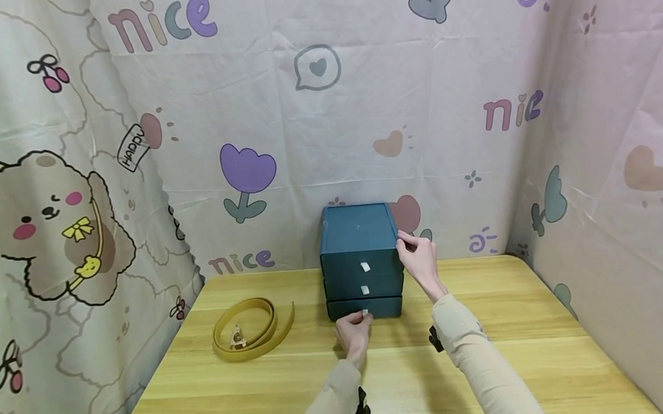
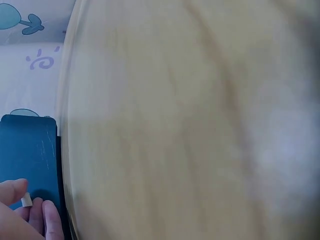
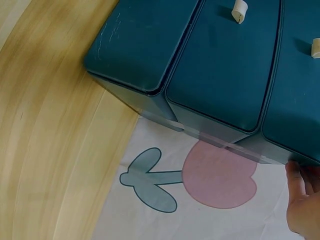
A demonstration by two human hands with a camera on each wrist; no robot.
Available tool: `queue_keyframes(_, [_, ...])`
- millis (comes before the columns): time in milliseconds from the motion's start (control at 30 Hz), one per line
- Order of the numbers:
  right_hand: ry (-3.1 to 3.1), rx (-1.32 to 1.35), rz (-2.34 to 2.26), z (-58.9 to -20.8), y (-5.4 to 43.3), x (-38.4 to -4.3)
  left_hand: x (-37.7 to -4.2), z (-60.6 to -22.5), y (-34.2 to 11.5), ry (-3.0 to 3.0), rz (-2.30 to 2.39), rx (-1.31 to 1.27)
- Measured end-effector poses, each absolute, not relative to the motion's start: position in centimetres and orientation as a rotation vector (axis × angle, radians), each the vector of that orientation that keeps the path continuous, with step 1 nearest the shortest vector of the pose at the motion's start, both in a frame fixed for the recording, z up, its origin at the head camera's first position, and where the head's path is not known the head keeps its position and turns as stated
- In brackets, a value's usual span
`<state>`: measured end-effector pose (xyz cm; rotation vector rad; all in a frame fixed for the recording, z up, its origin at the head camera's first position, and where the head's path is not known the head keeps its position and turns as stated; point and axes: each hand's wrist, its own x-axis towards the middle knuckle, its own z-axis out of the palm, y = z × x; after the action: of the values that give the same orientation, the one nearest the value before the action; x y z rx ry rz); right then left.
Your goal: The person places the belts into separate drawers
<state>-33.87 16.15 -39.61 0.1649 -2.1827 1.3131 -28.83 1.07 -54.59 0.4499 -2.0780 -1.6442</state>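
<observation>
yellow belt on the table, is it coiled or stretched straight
Coiled: in the head view, the yellow belt lies looped on the wooden table, its buckle inside the loop, one end free at the right.

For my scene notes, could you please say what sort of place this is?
Probably a curtained tabletop workspace: printed fabric hangs on three sides of a table bearing a drawer unit.

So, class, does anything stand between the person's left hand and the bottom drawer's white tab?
Nothing visible does: the left hand pinches the white tab, and the coiled belt lies off to the left.
</observation>
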Motion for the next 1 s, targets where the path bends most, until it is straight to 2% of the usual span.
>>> queue_keyframes(1000, [-2.192, 0.152, 1.337, -39.8, 16.2, -34.0, -26.8, -54.2, -0.3, -2.214, -1.696, 0.342])
